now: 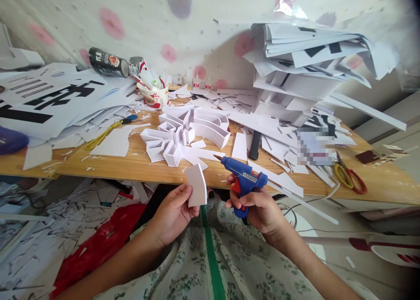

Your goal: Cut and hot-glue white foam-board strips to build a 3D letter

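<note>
Between the thumb and fingers of my left hand [175, 214] is a small white foam board piece [197, 187] with a curved edge, held upright in front of the table. My right hand [259, 206] grips a blue hot glue gun [244, 175] by its handle, fingers near the red trigger. The gun's nozzle points left, above the table's front edge and apart from the piece. Just beyond, a white built-up character [170, 138] with thin standing walls rests on the wooden table [138, 166]. Loose white strips lie around it.
Yellow-handled scissors [105, 135] lie left; another pair of scissors [349, 177] lies right. A paper tub [154, 96] holds tools beside a black can [108, 62]. Stacked white sheets [311, 41] rise at the back right. Scraps and a red bag [98, 243] cover the floor.
</note>
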A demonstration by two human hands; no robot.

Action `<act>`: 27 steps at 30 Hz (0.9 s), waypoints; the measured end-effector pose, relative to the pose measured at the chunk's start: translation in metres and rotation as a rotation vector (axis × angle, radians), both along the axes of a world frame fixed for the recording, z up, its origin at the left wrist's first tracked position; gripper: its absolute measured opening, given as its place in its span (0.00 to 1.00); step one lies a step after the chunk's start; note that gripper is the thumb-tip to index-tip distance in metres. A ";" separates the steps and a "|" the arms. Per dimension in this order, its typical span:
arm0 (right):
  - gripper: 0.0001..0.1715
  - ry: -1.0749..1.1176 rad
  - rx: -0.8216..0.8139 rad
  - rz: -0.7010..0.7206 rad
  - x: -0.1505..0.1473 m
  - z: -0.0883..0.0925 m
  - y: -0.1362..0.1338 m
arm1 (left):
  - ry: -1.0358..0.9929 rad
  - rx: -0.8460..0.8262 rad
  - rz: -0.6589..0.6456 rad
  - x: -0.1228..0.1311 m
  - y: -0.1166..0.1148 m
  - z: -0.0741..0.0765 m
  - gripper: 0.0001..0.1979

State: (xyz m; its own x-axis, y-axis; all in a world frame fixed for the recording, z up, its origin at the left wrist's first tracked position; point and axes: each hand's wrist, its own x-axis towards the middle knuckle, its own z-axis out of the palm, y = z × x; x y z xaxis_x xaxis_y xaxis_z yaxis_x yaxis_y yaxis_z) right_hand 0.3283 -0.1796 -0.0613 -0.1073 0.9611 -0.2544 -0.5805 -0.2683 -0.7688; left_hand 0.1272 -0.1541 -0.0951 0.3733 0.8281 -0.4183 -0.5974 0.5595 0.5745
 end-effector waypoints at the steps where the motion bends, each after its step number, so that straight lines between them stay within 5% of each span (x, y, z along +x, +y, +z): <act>1: 0.26 0.003 0.002 0.006 0.002 0.001 -0.001 | -0.003 -0.002 0.003 0.000 0.000 0.000 0.17; 6: 0.32 -0.098 0.090 -0.052 0.034 0.010 -0.010 | 0.035 0.034 -0.014 0.002 -0.001 -0.002 0.17; 15: 0.26 -0.282 0.259 -0.662 0.136 0.039 -0.055 | 0.150 0.079 -0.180 0.024 -0.006 -0.007 0.16; 21: 0.27 -0.330 0.267 -0.741 0.149 0.032 -0.067 | 0.160 0.097 -0.213 0.032 -0.011 -0.004 0.15; 27: 0.26 -0.318 0.315 -0.753 0.131 0.028 -0.056 | 0.180 0.058 -0.219 0.032 -0.018 -0.006 0.19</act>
